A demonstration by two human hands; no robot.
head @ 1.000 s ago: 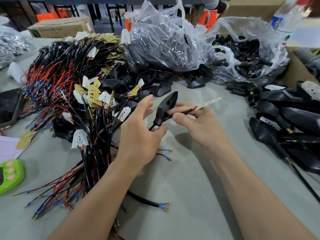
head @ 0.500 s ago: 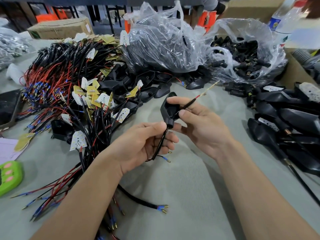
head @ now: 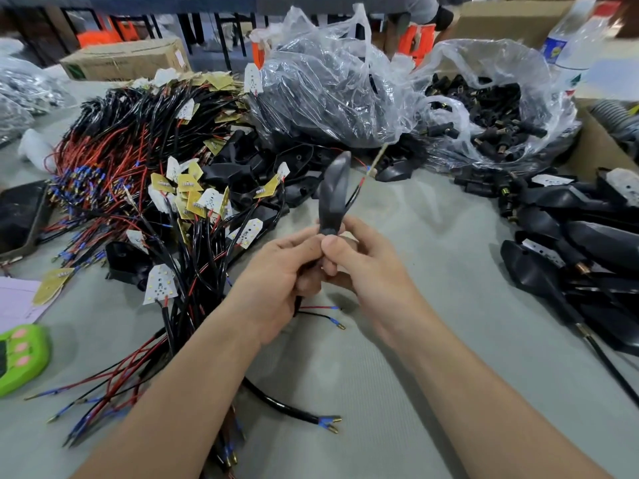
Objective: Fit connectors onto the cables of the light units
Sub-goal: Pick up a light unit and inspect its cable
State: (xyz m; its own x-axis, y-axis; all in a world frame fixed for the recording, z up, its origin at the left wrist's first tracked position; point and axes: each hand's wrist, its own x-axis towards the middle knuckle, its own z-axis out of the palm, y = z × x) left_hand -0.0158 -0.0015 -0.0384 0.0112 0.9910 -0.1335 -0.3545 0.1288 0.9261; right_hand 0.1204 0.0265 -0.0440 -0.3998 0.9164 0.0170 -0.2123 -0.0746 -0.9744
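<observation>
While a loose black cable (head: 287,407) with two brass ends lies near the front edge of the table (head: 432,357), both hands are busy above the middle of it. The left hand (head: 283,274) has its fingers curled round the cable of a black light unit (head: 333,191). Two thin wires (head: 323,312), one red and one black, come out under this hand and rest on the table. The right hand (head: 366,271) pinches the narrow lower end of the same unit, which stands upright between the hands.

At the left edge lies a green device (head: 20,357), and behind it a big heap of wired LED boards (head: 166,195). Along the right edge lie more black units (head: 570,243). Toward the far edge sit a clear bag of black shells (head: 328,81) and a clear bag of dark connectors (head: 491,112). A bottle (head: 570,46) stands at the far right corner.
</observation>
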